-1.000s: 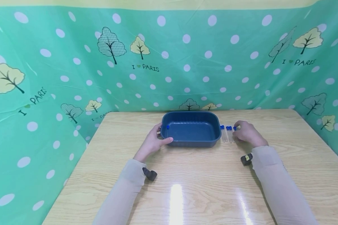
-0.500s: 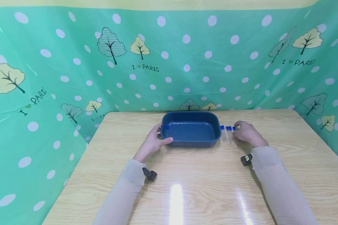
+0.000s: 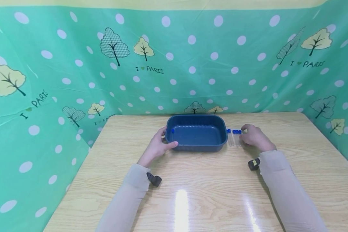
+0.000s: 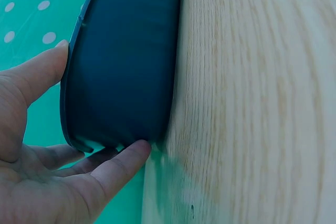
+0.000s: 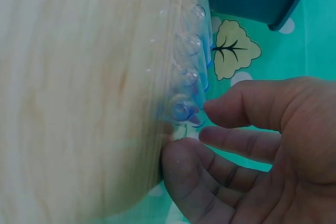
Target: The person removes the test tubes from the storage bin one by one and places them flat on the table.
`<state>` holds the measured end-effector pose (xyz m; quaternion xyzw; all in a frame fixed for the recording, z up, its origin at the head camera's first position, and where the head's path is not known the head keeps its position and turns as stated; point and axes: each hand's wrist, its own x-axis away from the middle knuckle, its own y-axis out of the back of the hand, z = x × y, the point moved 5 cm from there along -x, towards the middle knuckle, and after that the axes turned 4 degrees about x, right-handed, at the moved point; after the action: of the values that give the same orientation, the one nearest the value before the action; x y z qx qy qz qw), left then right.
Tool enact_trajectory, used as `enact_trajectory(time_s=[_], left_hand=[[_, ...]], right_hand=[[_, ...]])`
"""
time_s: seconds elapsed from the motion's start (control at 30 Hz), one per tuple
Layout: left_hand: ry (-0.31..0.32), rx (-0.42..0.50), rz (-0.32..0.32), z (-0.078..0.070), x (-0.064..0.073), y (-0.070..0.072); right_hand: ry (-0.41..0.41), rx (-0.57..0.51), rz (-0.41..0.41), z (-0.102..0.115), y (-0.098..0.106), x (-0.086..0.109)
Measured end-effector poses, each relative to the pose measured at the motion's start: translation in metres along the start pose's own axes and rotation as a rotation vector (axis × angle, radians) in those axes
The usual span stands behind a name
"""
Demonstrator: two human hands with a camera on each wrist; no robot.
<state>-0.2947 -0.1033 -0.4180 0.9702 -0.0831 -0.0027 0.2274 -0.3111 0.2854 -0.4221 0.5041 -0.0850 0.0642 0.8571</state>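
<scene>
A dark blue plastic basin [image 3: 196, 148] stands at the back of the table, held at its left end by my left hand [image 3: 158, 145]. In the left wrist view the thumb [image 4: 50, 69] presses the rim while fingers [image 4: 123, 166] lie against the end wall. Several clear test tubes [image 5: 189, 44] with blue caps lie side by side just right of the basin. My right hand [image 3: 255, 138] is at the rightmost tube [image 5: 181, 107], its thumb and fingers spread and gently bent right beside it. A blue cap [image 3: 172, 131] shows inside the basin at the left.
The wood-grain table [image 3: 203, 180] extends in front of both arms. A green dotted curtain [image 3: 174, 80] hangs close behind the basin and along both sides. Each wrist carries a small black camera [image 3: 154, 179].
The rightmost tube's blue cap has shifted left, away from my right fingertips and up against the neighbouring caps. My left hand and the basin have stayed in place.
</scene>
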Motion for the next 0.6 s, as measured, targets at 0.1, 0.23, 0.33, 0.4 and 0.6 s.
enact_trajectory(time_s=[0.1, 0.23, 0.33, 0.4, 0.6], left_hand=[[0.0, -0.001, -0.002, -0.0005, 0.0004, 0.0002], [0.0, -0.002, -0.003, -0.0012, 0.0013, 0.0003], [0.0, 0.001, -0.004, -0.0011, 0.0012, 0.0003], [0.001, 0.004, -0.004, -0.0009, 0.001, 0.0004], [-0.001, 0.012, 0.0, -0.0005, 0.0004, 0.0002]], right_hand=[[0.011, 0.012, -0.005, 0.0006, 0.0006, 0.0011], [0.023, 0.02, -0.006, 0.0009, 0.0009, 0.0014], [0.028, 0.017, -0.004, 0.0012, 0.0009, 0.0014], [0.031, 0.015, -0.004, 0.001, 0.0009, 0.0011], [0.032, 0.019, -0.014, 0.0006, 0.0015, 0.0013]])
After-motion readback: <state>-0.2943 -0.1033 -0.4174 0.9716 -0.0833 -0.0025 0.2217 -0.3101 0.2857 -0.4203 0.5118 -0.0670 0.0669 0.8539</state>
